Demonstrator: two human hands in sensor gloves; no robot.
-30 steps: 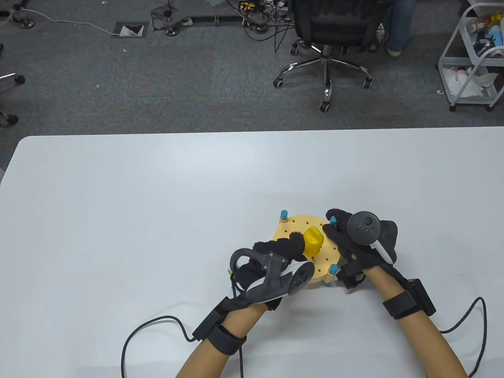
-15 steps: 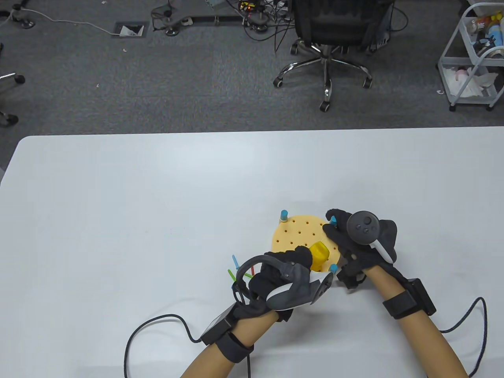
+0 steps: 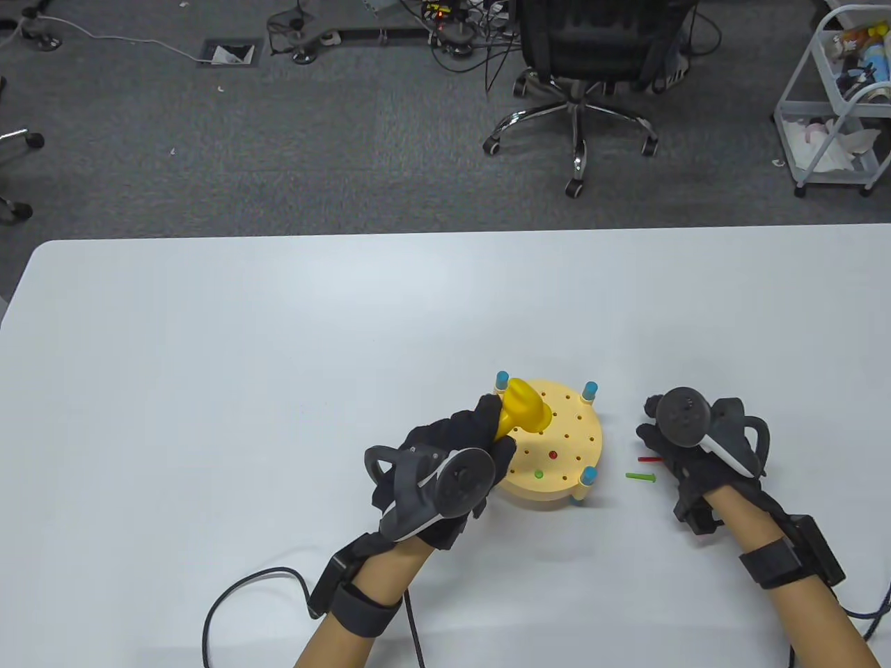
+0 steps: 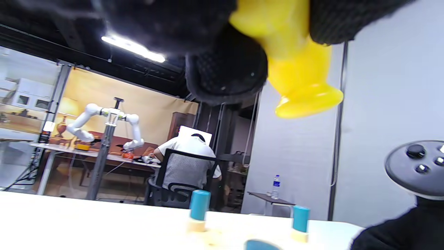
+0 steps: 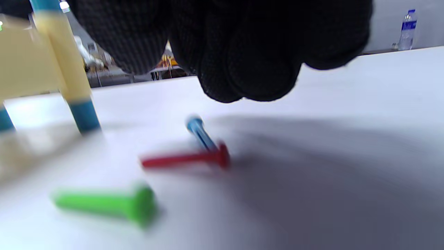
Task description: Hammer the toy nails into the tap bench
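The right hand point(image 3: 686, 445) has let go of the tap bench point(image 3: 557, 452) and moved off to the right, and the left hand point(image 3: 445, 459) has swung the yellow hammer point(image 3: 523, 410) up to the far left part of the bench top. Loose nails that lay left of the bench half a second ago are gone from there.

The bench is a round, pale yellow board full of small holes. It stands near the middle of the white table point(image 3: 209, 362) on short legs with blue tips point(image 3: 589, 476). A red nail head point(image 3: 553, 455) and a green nail head point(image 3: 538, 474) sit in holes close to the near edge.

The left hand's fingers curl round the hammer's handle, and the wide flat face of the hammer point(image 4: 307, 99) points away from the fingers in the left wrist view.

The right hand holds nothing. Its fingers point(image 5: 249, 66) hang curled just above three loose nails on the table: a green nail point(image 5: 111, 205), a red nail point(image 5: 187, 159) and a blue nail point(image 5: 201, 133). The blue one touches the red one's head.

No writing can be read anywhere. A white wire cart point(image 3: 835, 104) on the far right floor holds bottles and some crumpled white stuff.
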